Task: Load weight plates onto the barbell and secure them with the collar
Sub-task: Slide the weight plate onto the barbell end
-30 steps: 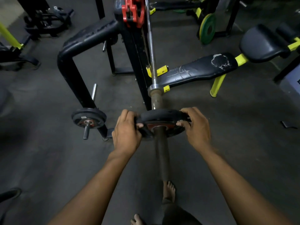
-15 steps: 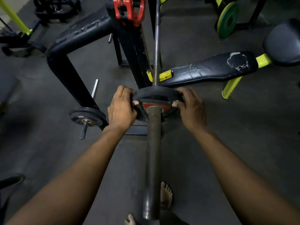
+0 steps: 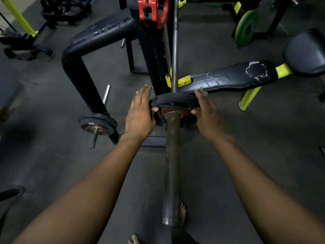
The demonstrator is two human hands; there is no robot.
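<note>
Dark gym floor (image 3: 52,164), bench (image 3: 228,80) right of centre. Plate (image 3: 173,101) sits on barbell (image 3: 171,164) sleeve, mid-frame. Left hand (image 3: 139,115) and right hand (image 3: 207,115) flank plate, fingers straight, thumbs touching its face. Red collar (image 3: 153,13) top centre on rack.

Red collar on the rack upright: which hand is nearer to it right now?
Left. The left hand lies flat against the weight plate's left edge, almost directly below the red collar; the right hand is at the plate's far side.
</note>
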